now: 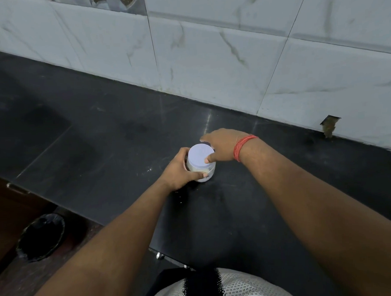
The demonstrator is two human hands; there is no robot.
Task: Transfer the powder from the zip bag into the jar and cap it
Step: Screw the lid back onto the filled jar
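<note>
Jar (202, 172) stands upright on the black counter (105, 137), white lid (200, 156) seated on top. Left hand (180, 172) wraps the jar's body. Right hand (221, 144), red thread at the wrist, grips the lid's rim. A few pale specks, possibly powder, lie beside the jar.

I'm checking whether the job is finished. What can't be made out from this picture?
- Head view: the jar sides are largely wrapped by the left hand, so the powder level is unclear.
- The right hand covers the far rim of the lid; whether it is fully tightened cannot be told.
- The jar's label print is too small to read.
- The zip bag is not in view.
</note>
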